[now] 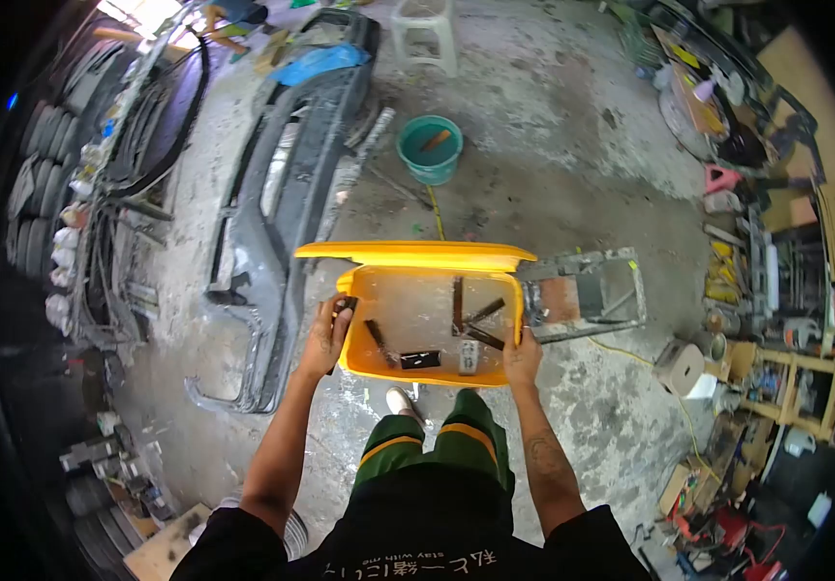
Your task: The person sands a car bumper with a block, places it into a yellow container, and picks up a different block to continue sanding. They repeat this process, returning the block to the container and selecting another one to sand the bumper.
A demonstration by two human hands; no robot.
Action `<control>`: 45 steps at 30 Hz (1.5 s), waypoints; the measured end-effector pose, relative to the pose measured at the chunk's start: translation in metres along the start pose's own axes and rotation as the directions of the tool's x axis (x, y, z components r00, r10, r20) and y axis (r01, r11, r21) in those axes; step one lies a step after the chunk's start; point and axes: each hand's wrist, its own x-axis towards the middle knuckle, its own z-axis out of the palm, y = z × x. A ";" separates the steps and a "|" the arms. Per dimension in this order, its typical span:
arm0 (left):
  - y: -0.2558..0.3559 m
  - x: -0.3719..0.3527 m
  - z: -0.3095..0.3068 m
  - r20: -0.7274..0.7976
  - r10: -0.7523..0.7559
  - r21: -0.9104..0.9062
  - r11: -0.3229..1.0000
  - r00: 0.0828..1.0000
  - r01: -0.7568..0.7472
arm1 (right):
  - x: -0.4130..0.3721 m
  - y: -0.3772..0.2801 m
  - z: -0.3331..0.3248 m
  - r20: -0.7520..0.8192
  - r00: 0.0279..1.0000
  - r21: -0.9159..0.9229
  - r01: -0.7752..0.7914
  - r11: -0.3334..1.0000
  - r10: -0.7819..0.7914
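A yellow plastic bin (427, 379) is in front of me, its yellow lid (417, 254) raised along the far edge. My left hand (323, 336) is closed on the bin's left side, with a small dark piece (346, 303) at its fingertips. On the right side of the bin, my right hand (522, 360) grips the wall, its fingers partly hidden by the rim. Inside lie several dark strips, among them an upright one (457, 305) and a slanted one (484, 311). A black block (420, 359) and a pale grey block (469, 357) are near the front wall.
Dark car bumpers (262, 232) lie on the concrete floor to the left. Beyond the bin are a green bucket (430, 150) and a white stool (424, 37). A metal frame (587, 295) lies at right. Cluttered shelves line both sides; another person (233, 17) is at far left.
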 end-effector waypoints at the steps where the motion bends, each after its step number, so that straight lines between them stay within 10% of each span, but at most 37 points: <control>1: -0.012 -0.005 -0.006 -0.089 -0.083 -0.048 0.996 0.993 0.079 | 0.000 0.000 -0.002 0.014 1.000 0.015 0.023 1.000 -0.023; 4: -0.077 -0.012 -0.009 -0.260 -0.274 -0.211 0.952 0.926 0.223 | 0.003 -0.012 -0.008 0.052 0.998 -0.010 -0.037 0.999 0.038; 8: -0.103 -0.002 0.006 -0.090 -0.566 -0.568 0.705 0.820 0.424 | 0.003 -0.006 -0.003 0.038 0.999 -0.036 0.027 0.999 -0.026; 11: -0.137 0.010 0.033 -0.255 -0.440 -0.361 0.869 0.861 0.338 | 0.006 0.005 -0.005 0.043 0.993 -0.070 0.108 0.992 -0.105; 35: -0.115 -0.068 0.054 -0.280 -0.550 -0.475 0.792 0.787 0.385 | 0.060 0.008 -0.001 0.292 0.917 -0.020 0.291 0.956 -0.273; 43: -0.045 -0.084 0.025 -0.556 -0.460 -0.442 0.869 0.693 0.222 | 0.054 -0.001 0.002 0.171 0.945 0.032 0.276 0.961 -0.277; 45: -0.004 -0.091 0.018 -0.441 -0.403 -0.420 0.882 0.802 0.212 | 0.052 -0.001 0.007 0.136 0.956 0.034 0.256 0.966 -0.259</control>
